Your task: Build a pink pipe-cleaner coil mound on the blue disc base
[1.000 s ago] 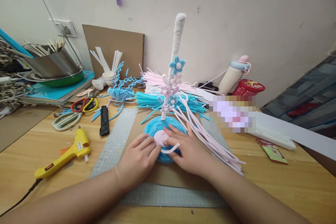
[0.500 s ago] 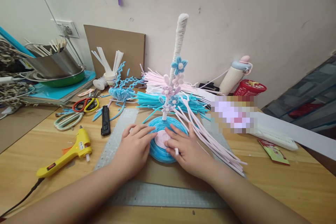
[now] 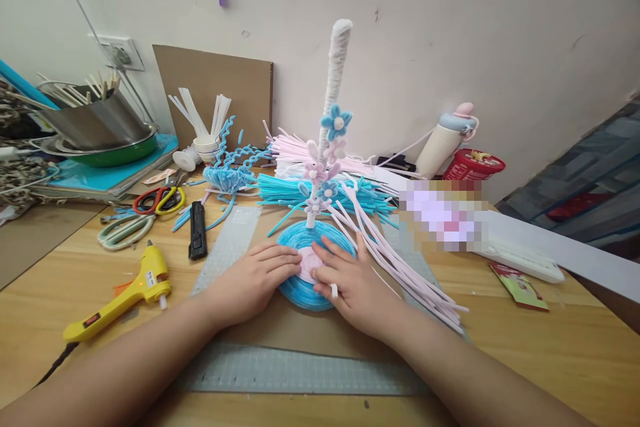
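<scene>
The left hand [image 3: 250,280] is flattening. A second ago its fingers were curled at the near edge of the blue chenille disc [image 3: 300,237]. Now they are lying extended across the disc's left side, with the fingertips reaching the pink chenille coil [image 3: 307,260] at its centre. The loose pink stem [image 3: 333,290] is shortening: it was arching freely between both hands, and now only its tip is showing beside the thumb of the right hand [image 3: 357,283]. The coil is becoming more covered by fingers from both sides.
</scene>
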### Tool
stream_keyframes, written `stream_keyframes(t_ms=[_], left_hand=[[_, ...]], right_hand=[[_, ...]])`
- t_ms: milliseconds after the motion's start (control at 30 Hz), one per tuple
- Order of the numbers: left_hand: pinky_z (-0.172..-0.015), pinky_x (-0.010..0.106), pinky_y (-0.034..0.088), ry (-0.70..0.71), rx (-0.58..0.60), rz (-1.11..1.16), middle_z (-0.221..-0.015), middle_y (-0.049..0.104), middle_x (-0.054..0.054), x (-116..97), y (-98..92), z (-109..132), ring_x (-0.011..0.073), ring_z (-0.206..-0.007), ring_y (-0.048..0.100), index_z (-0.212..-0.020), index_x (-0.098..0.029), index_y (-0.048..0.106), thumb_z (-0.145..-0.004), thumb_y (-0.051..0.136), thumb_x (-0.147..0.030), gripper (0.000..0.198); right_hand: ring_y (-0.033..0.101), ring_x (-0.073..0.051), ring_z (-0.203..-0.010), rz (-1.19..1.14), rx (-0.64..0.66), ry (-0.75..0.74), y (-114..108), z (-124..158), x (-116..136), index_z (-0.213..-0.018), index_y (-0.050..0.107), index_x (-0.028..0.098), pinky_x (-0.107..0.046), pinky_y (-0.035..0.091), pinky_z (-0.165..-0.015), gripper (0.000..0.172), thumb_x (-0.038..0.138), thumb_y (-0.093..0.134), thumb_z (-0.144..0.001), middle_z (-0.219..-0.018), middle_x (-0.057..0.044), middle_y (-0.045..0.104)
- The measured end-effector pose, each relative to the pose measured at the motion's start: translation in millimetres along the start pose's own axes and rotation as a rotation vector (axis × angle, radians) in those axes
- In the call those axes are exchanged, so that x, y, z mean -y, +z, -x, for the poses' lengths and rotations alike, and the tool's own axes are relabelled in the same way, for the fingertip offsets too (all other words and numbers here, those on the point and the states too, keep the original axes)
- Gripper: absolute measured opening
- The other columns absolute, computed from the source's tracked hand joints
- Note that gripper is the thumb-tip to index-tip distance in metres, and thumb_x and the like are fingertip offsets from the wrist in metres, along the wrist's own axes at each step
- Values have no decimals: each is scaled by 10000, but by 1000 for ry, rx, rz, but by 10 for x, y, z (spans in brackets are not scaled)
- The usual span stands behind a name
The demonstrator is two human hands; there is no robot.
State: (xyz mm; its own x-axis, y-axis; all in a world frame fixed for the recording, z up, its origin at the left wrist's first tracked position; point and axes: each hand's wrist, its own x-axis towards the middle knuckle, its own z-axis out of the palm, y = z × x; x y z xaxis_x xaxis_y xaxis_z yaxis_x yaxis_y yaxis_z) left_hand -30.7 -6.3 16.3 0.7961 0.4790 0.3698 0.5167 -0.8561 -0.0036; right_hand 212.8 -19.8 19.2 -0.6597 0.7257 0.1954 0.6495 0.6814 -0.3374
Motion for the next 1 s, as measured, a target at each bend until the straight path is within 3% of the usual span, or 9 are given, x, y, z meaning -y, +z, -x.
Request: stream_keyframes(t_ms=[133, 267, 500, 633, 767, 867, 1000], left_hand=[[-1043, 389, 395, -74, -27, 78, -1216, 661, 48, 19, 80, 31, 155, -1139, 586, -1210, -227, 599, -915, 390, -83, 389], [-1105, 428, 297, -125, -67, 79, -1237, 655, 20, 13, 117, 47, 171, -1221, 536, -1111, -262, 656, -903, 417, -98, 357], [-1115, 438, 268, -145, -67, 102, -1245, 655, 9, 5, 108, 47, 170, -1263, 511, -1094, -273, 664, -885, 433, -90, 362], [-1121, 444, 244, -154, -82, 115, -1240, 658, 4, -1, 114, 50, 174, -1252, 522, -1088, -266, 664, -875, 433, -81, 365], [-1121, 450, 219, -161, -74, 143, -1238, 659, -2, 17, 126, 56, 171, -1247, 526, -1113, -276, 658, -878, 411, -62, 402], [-1122, 458, 201, -162, -53, 156, -1248, 653, -4, 41, 137, 64, 175, -1253, 520, -1138, -288, 649, -881, 423, -78, 401], [-1124, 456, 203, -166, -48, 148, -1242, 657, 8, 55, 144, 74, 181, -1251, 523, -1140, -291, 656, -886, 456, -110, 370]], right_hand=[[394, -281, -1354, 42, -112, -56, 59, 53, 25, -1134, 632, 254, -703, -59, -1079, 255, 285, 430, -983, -1369, -85, 554], [475, -261, -1298, 98, -231, -123, 120, 105, 74, -1144, 635, 221, -659, -35, -1120, 253, 209, 455, -966, -1280, -86, 630], [602, -207, -1134, 56, -335, -263, 202, 85, 172, -1071, 665, 168, -494, 281, -1143, 245, 146, 464, -932, -1134, -94, 700], [589, -199, -1114, 17, -319, -281, 258, 39, 251, -1047, 655, 119, -408, 356, -1103, 243, 131, 447, -923, -1109, -109, 693], [585, -228, -1050, 0, -285, -209, 314, 1, 369, -987, 658, 150, -411, 443, -916, 215, 151, 453, -921, -1117, -92, 696], [591, -218, -938, -73, -302, -37, 373, -24, 484, -848, 661, 198, -385, 407, -772, 182, 194, 495, -922, -1047, -41, 726], [576, -196, -896, -155, -329, 138, 466, -36, 594, -794, 677, 227, -367, 360, -731, 208, 243, 520, -930, -1035, -7, 733]])
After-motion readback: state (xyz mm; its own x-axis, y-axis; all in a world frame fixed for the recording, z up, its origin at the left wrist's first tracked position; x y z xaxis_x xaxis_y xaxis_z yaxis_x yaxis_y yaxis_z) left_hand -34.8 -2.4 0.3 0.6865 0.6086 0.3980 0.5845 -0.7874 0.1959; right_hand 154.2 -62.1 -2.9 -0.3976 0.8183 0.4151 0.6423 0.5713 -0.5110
